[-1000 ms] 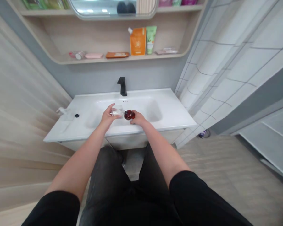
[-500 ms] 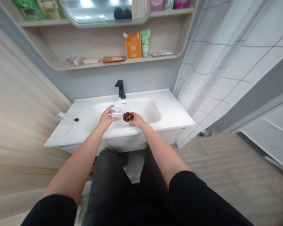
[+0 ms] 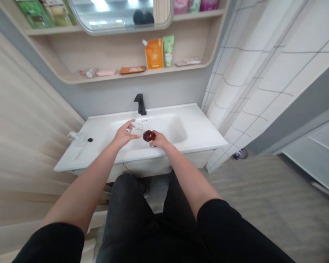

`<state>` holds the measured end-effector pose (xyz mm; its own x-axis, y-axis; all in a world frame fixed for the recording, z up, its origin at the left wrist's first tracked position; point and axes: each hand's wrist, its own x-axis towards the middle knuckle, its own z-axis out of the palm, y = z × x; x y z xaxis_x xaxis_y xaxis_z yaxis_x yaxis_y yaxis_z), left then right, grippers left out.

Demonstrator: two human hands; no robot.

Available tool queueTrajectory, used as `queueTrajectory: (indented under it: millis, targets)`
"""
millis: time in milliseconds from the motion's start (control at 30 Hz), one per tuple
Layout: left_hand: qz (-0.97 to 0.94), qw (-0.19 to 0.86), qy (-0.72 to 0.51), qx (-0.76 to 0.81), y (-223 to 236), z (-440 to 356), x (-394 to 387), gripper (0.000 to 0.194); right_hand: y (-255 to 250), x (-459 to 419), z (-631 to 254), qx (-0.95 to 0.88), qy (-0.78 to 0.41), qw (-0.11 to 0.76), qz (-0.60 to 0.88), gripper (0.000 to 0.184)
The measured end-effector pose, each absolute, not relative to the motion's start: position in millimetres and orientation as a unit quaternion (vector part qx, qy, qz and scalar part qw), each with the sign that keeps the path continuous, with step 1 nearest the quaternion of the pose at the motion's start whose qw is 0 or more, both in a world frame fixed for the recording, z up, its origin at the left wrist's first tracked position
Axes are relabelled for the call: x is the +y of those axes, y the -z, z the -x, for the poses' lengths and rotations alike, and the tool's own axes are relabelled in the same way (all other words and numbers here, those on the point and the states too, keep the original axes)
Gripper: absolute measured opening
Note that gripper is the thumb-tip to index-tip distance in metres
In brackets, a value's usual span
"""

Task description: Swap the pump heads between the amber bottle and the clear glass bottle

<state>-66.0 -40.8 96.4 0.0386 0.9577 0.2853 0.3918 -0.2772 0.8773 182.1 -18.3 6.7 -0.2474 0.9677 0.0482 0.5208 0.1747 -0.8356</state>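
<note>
Over the white sink (image 3: 178, 129), my left hand (image 3: 123, 135) is closed around a clear, see-through bottle (image 3: 137, 128), its thumb and fingers on opposite sides. My right hand (image 3: 159, 139) grips a dark amber bottle (image 3: 148, 136), tilted with its mouth toward the clear bottle. The two openings lie close together; whether they touch, I cannot tell. On the left of the counter are a small black cap (image 3: 90, 140) and a white pump head (image 3: 74, 134), with a thin pale tube beside it.
A black faucet (image 3: 140, 104) rises behind the sink. Above it, a wall shelf (image 3: 175, 69) holds an orange pouch (image 3: 154, 54), a green tube (image 3: 168, 51) and several small items. A beige curtain (image 3: 30, 146) hangs at left; a tiled wall (image 3: 263, 91) stands at right.
The clear bottle has turned a little in my left hand, and its far side has shifted slightly right. My right hand and the amber bottle stay nearly in place.
</note>
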Motion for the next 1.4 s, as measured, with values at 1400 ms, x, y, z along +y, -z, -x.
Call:
queueTrajectory:
  millis: [1400]
  targets:
    - [-0.798,0.195,-0.238,0.517,-191.7,29.8,0.1,0.102,-8.7,-23.1,-184.0,-0.682,-0.381,0.391,0.487,0.067]
